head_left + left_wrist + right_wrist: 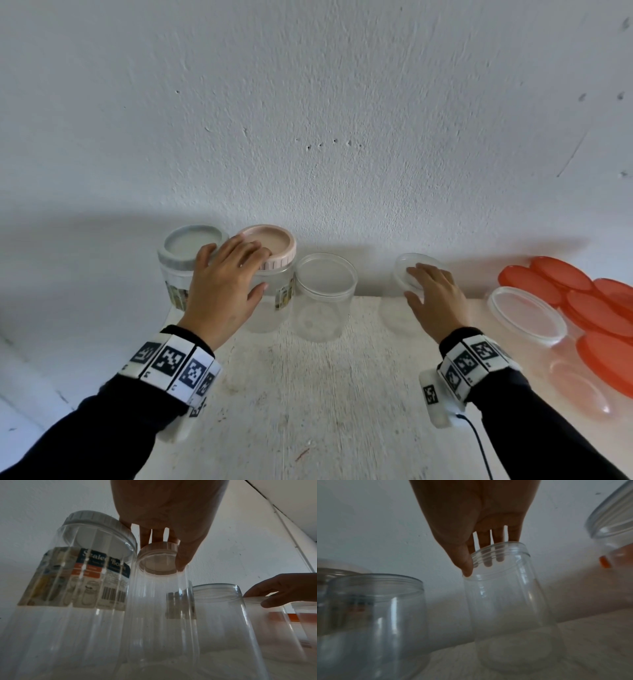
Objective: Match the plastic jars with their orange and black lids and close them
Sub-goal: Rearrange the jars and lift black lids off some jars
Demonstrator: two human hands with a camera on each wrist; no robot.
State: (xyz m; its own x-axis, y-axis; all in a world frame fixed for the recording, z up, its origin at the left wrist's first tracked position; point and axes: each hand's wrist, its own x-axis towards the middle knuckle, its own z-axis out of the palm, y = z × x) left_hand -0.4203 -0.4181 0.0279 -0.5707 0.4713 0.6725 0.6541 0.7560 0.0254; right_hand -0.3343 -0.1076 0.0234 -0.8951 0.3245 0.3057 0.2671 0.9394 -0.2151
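Note:
My left hand (257, 270) lies over the pink lid (277, 243) of a labelled clear jar, fingers on top and thumb against the side; the left wrist view shows the thumb curled round the lid (159, 549). To its left stands a grey-lidded labelled jar (191, 253). An open clear jar (323, 294) stands in the middle. My right hand (416, 282) pinches the rim of a small open clear jar (421, 263), fingers inside the mouth and thumb outside; in the right wrist view that jar (510, 608) tilts. Several orange lids (561, 274) lie at the right. No black lid shows.
A wide, low clear jar (524, 315) stands open at the right in front of the orange lids. The jars sit near the back of a white table (308, 394) against a white wall. The table's left edge drops away at the lower left.

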